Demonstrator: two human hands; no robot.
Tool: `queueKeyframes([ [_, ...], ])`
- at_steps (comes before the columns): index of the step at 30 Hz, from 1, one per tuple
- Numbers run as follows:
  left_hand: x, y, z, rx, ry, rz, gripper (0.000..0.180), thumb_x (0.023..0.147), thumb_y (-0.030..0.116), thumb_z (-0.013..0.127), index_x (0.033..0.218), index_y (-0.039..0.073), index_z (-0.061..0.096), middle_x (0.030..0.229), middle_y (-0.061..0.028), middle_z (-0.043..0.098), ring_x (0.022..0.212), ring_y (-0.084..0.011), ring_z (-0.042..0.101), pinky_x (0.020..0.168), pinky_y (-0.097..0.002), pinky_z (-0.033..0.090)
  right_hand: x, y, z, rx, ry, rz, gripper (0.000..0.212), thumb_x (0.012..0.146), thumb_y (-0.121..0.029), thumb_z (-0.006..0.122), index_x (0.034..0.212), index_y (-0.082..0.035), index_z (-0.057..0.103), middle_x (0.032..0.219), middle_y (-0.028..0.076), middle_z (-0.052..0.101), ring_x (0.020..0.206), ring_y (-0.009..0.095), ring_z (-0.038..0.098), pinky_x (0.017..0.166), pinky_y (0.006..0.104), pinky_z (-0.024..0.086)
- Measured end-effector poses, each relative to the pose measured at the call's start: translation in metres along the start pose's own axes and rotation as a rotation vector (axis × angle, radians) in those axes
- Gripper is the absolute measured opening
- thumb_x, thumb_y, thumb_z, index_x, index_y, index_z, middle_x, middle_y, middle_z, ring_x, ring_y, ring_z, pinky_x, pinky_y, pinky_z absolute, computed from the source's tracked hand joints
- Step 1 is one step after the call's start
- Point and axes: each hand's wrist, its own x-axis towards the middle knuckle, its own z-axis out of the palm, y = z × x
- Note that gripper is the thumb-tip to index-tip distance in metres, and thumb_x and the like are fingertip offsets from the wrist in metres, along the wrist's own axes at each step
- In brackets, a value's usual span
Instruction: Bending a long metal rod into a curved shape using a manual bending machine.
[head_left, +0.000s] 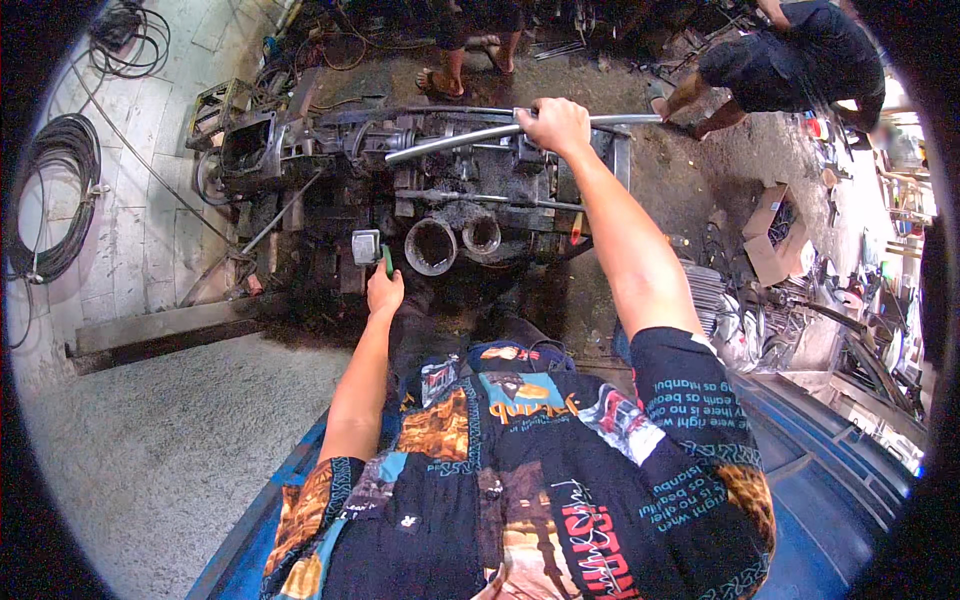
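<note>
The right hand [558, 125] is closed around a long metal bar [455, 138], palm over it, fingers curled; the bar runs out on both sides of this hand, its left end beyond the left hand, its right end toward a bystander's feet; the left hand [383, 290] is low and to the left of the right one, its fingers wrapped about a green handle [388, 262]; a grey block [366, 246] sits just beyond that hand, beside the handle, and whether the two are joined I cannot tell.

Just right of the left hand stand a large metal ring [431, 247] and a smaller ring [482, 235], both open at the top; beyond the left hand and under the bar spreads a dark, greasy machine [380, 140]; farther left of this hand a coil of black cable [55, 200] hangs against a pale wall [135, 185].

Well to the right of the right hand, and nearer the wearer, is an open cardboard box [775, 235]; beyond the right hand are one person's sandalled feet [440, 85], and up to its right another person in dark clothes [790, 60] bends over.
</note>
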Motion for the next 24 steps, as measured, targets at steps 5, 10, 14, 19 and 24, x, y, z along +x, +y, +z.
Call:
queueKeyframes([
  [5,-0.003,0.007,-0.004,0.022,-0.025,-0.040,0.051,0.089,0.027,0.061,0.137,0.012,0.051,0.111,-0.0258,0.065,0.103,-0.0428,0.062,0.089,-0.0491,0.050,-0.001,-0.003,-0.003,-0.016,-0.037,0.001,0.049,0.082,-0.054,0.054,0.094,-0.011,0.075,0.095,0.017,0.071,0.093,0.032,0.068,0.084,0.0428,0.053],
  [10,0.000,-0.005,0.002,0.024,0.002,-0.005,0.051,0.089,0.027,0.060,0.138,0.013,0.051,0.112,-0.0252,0.065,0.104,-0.0419,0.062,0.090,-0.0489,0.049,-0.004,-0.005,-0.002,0.014,0.016,-0.009,0.048,0.081,-0.054,0.055,0.096,-0.013,0.075,0.094,0.016,0.071,0.093,0.031,0.068,0.084,0.0425,0.053],
  [14,0.000,-0.003,0.002,0.004,-0.003,-0.001,0.051,0.089,0.026,0.060,0.138,0.012,0.050,0.112,-0.0253,0.065,0.105,-0.0419,0.062,0.090,-0.0488,0.049,-0.002,-0.004,-0.004,0.008,-0.002,-0.001,0.048,0.081,-0.054,0.056,0.099,-0.014,0.075,0.095,0.016,0.072,0.093,0.031,0.068,0.084,0.0422,0.053],
  [19,-0.003,0.004,-0.003,-0.007,-0.033,-0.037,0.051,0.090,0.027,0.059,0.138,0.011,0.050,0.112,-0.0256,0.064,0.105,-0.0425,0.061,0.091,-0.0488,0.049,-0.001,-0.004,-0.004,-0.006,-0.036,0.005,0.048,0.080,-0.054,0.057,0.100,-0.014,0.075,0.095,0.016,0.072,0.092,0.031,0.069,0.084,0.0418,0.053],
  [24,-0.001,0.000,-0.001,-0.008,-0.018,-0.027,0.051,0.090,0.028,0.059,0.137,0.010,0.051,0.113,-0.0266,0.064,0.105,-0.0436,0.061,0.091,-0.0495,0.048,-0.002,-0.010,-0.005,-0.009,-0.021,0.009,0.049,0.081,-0.055,0.057,0.099,-0.014,0.075,0.094,0.016,0.072,0.092,0.031,0.069,0.084,0.0418,0.053],
])
